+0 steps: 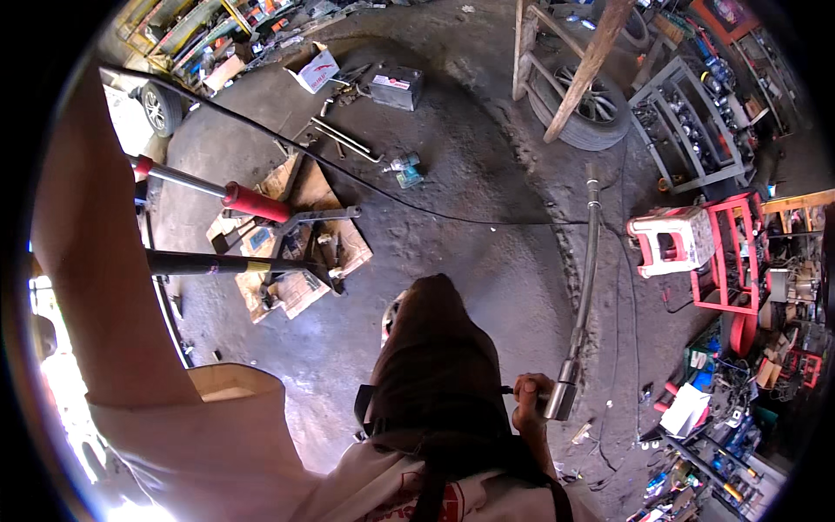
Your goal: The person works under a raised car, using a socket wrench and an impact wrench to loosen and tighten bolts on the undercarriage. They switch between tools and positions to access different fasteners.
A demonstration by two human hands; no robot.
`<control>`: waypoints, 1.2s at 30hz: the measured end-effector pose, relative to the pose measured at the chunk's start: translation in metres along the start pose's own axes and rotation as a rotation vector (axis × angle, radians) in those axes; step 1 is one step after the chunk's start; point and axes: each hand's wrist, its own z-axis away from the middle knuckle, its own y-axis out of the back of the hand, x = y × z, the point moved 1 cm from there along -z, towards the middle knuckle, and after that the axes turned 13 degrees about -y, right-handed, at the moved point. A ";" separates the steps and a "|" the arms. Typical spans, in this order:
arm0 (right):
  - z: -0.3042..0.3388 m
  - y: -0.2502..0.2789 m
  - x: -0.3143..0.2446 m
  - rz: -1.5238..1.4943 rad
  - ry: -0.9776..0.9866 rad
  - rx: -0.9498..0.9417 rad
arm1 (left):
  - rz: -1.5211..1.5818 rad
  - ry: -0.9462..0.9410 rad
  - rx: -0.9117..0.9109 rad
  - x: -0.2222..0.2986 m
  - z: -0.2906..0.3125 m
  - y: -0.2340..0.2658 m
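My left arm (104, 244) reaches up along the left side, and its hand is out of sight past the dark rim. At the lower middle my right hand (531, 402) is closed around the thin end of a long metal bar (588, 287). A shiny cylindrical head (562, 400) shows beside the fingers. From there the bar runs up and away to two light rings near its far end. To the left, a red cylinder with a chrome rod (257, 203) and a black bar (209, 263) lie over metal parts on flattened cardboard (348, 248).
Hand tools, a teal power tool (409, 177), a battery (396, 89) and an open box (313, 70) lie farther off. A tyre (587, 126) leans by a wooden post. A stool (670, 241), red frame (735, 261) and cluttered parts line the right. A black hose (383, 191) crosses the floor.
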 end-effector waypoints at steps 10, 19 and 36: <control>-0.072 0.033 0.047 0.070 -0.697 -0.202 | -0.490 0.418 0.046 -0.022 0.033 0.084; -0.279 -0.015 -0.062 -0.067 -0.357 -0.377 | -0.615 0.544 0.066 -0.100 -0.008 0.041; -0.613 -0.214 -0.211 -0.085 -0.012 -0.902 | -0.590 0.272 -0.054 -0.332 -0.255 -0.078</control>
